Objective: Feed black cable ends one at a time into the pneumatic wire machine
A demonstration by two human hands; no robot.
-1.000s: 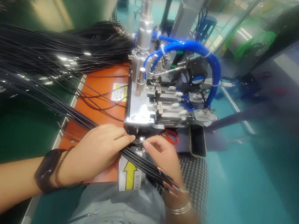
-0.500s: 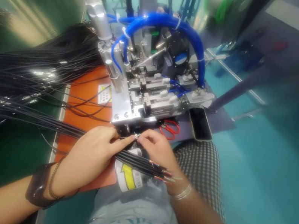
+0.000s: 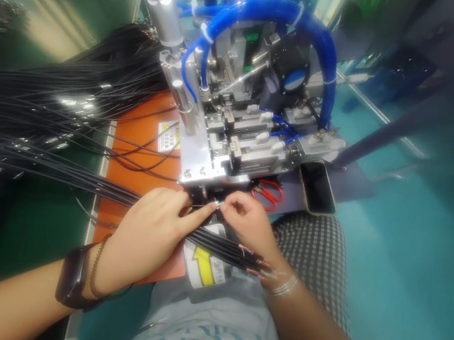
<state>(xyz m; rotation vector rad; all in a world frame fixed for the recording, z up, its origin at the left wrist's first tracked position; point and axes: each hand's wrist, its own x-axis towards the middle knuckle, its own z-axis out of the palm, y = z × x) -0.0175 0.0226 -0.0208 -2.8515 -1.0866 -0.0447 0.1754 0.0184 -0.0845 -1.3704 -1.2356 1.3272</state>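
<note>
My left hand (image 3: 160,220) is closed over a bundle of black cables (image 3: 225,249), its index finger stretched toward the front of the metal machine (image 3: 251,151). The bundle runs in from the left, passes under my palm and comes out with stripped, coloured wire ends beside my right wrist. My right hand (image 3: 251,220) pinches with thumb and index finger right at the left fingertip. Something small and shiny sits between the fingertips, too small to name. Both hands are just below the machine's front edge.
Thick blue tubing (image 3: 275,10) arches over the machine. A phone (image 3: 317,188) and red-handled scissors (image 3: 269,194) lie to its right. Many long black cables (image 3: 70,91) spread leftward past the orange board (image 3: 131,142). A label with a yellow arrow (image 3: 203,264) is under the bundle.
The view has shifted, so the machine and both hands appear farther right in the picture. My hands keep nearly the same pose at the machine's front edge.
</note>
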